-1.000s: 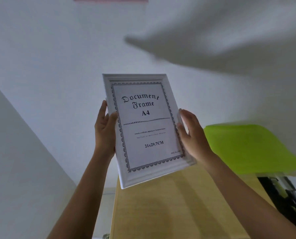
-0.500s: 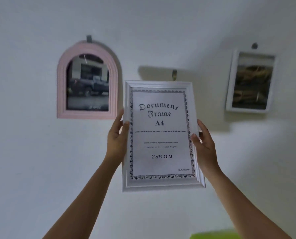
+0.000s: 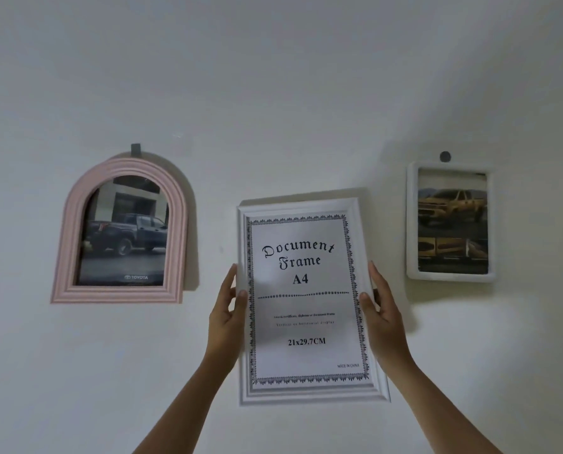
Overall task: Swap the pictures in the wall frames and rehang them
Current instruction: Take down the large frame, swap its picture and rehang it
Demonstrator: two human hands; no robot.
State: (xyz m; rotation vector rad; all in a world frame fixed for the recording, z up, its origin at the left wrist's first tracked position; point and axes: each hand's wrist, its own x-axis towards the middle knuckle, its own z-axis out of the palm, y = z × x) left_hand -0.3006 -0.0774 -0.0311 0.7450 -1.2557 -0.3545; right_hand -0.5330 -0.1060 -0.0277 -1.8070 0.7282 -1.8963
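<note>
A white A4 frame (image 3: 309, 299) with a "Document Frame A4" sheet is held up against the white wall, upright and slightly tilted. My left hand (image 3: 227, 309) grips its left edge, thumb on the front. My right hand (image 3: 383, 312) grips its right edge the same way. A pink arched frame (image 3: 122, 231) with a dark pickup-truck picture hangs to the left on a grey hook (image 3: 136, 149). A small white frame (image 3: 450, 221) with a yellow-car picture hangs to the right under a round hook (image 3: 445, 156). Any hook behind the A4 frame is hidden.
The wall (image 3: 273, 77) is plain white, with bare stretches above and below the three frames. Nothing else shows in this view.
The A4 frame rose from above the wooden table to the wall between the two hung frames. It now covers the middle hook seen half a second ago. Both hands kept their grip.
</note>
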